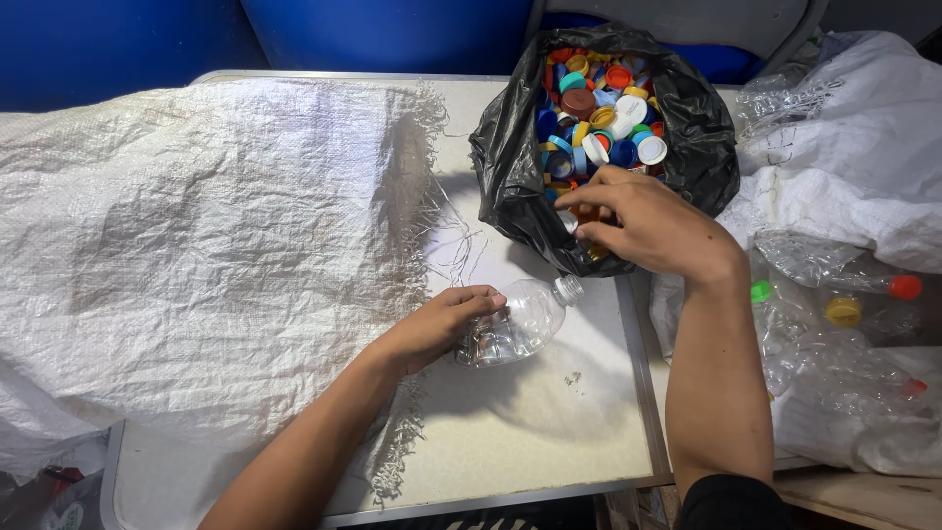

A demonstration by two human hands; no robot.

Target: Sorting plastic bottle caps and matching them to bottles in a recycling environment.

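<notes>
We are holding the capless clear plastic bottle flat on the bench with our left hand gripping it, while our right hand, fingers pinched, is hovering over the black plastic bag of coloured caps.

1. woven sack, left of frame: white, fine grid weave.
2. bag, upper centre: glossy black.
3. caps inside the bag: red, blue, yellow, orange, white, teal, brown.
4. bottle, centre: clear, colourless.
5. table: off-white, grey rim.
6. barrels, top edge: deep blue.
</notes>
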